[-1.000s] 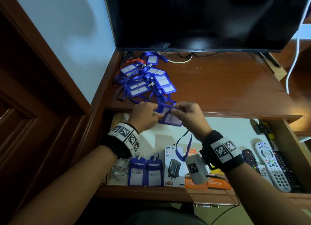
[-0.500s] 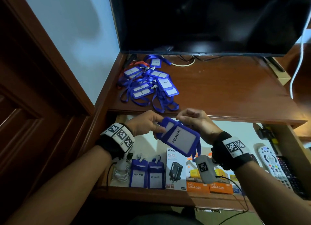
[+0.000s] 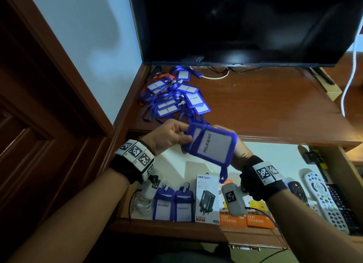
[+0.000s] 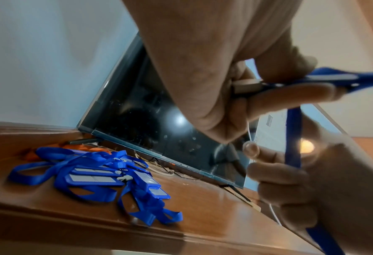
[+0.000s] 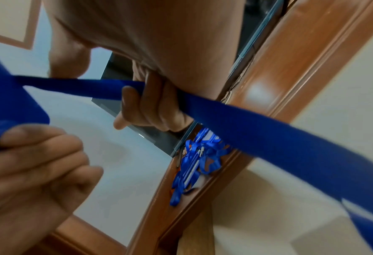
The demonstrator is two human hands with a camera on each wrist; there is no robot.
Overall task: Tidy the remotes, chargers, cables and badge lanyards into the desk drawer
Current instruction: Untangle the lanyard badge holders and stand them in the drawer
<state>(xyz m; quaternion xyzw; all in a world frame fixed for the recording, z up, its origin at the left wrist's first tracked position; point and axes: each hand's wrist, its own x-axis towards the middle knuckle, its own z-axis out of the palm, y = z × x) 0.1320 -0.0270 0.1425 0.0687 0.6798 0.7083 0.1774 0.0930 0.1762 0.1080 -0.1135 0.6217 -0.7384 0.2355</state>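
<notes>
A blue "PELAWAT" badge holder [image 3: 211,142] is held over the open drawer [image 3: 176,230], face toward me. My left hand [image 3: 186,135] pinches its clip end [image 4: 246,86] between thumb and fingers. Behind the holder, my right hand [image 3: 238,147] grips the blue lanyard strap [image 5: 268,138]; its fingers [image 5: 148,103] curl round the strap. A short loop of strap [image 3: 224,172] hangs below. Several more blue badge lanyards [image 3: 172,97] lie piled on the desk top's left. Two badges [image 3: 172,205] stand at the drawer's front left.
In the drawer lie a white coiled cable [image 3: 143,203], a white charger box [image 3: 207,199], orange charger boxes [image 3: 233,219] and several remotes [image 3: 322,199] at the right. A dark TV screen [image 3: 235,23] stands at the back of the desk [image 3: 265,109]. A wooden door frame runs along the left.
Both hands have drawn back from the desk edge over the drawer. The badge holder has turned face up, and the long hanging strap is now gathered to a short loop.
</notes>
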